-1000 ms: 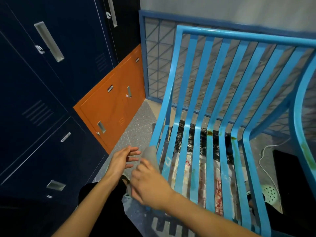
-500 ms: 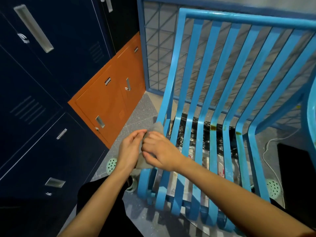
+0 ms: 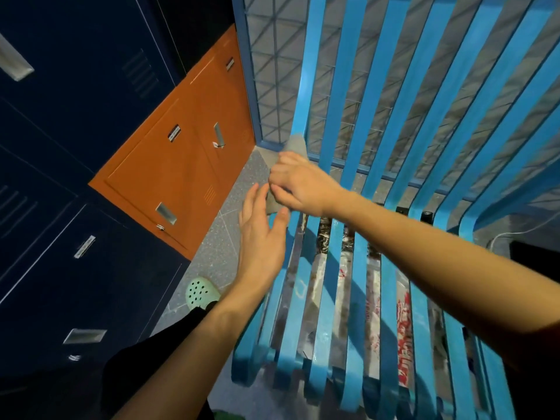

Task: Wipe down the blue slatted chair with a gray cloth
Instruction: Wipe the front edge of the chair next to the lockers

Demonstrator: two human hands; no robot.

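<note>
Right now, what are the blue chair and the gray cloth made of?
Chair: probably painted metal; thin, smoothly bent slats with a glossy blue finish, scuffed in places. Cloth: soft matte fabric, perhaps microfiber; it bunches limply in the right hand.

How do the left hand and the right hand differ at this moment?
The right hand grips the gray cloth with curled fingers; the left hand is open, fingers straight. The right hand is higher, at the leftmost slat of the chair; the left hand is lower, beside the seat edge. Both are bare and close to the cloth.
</note>
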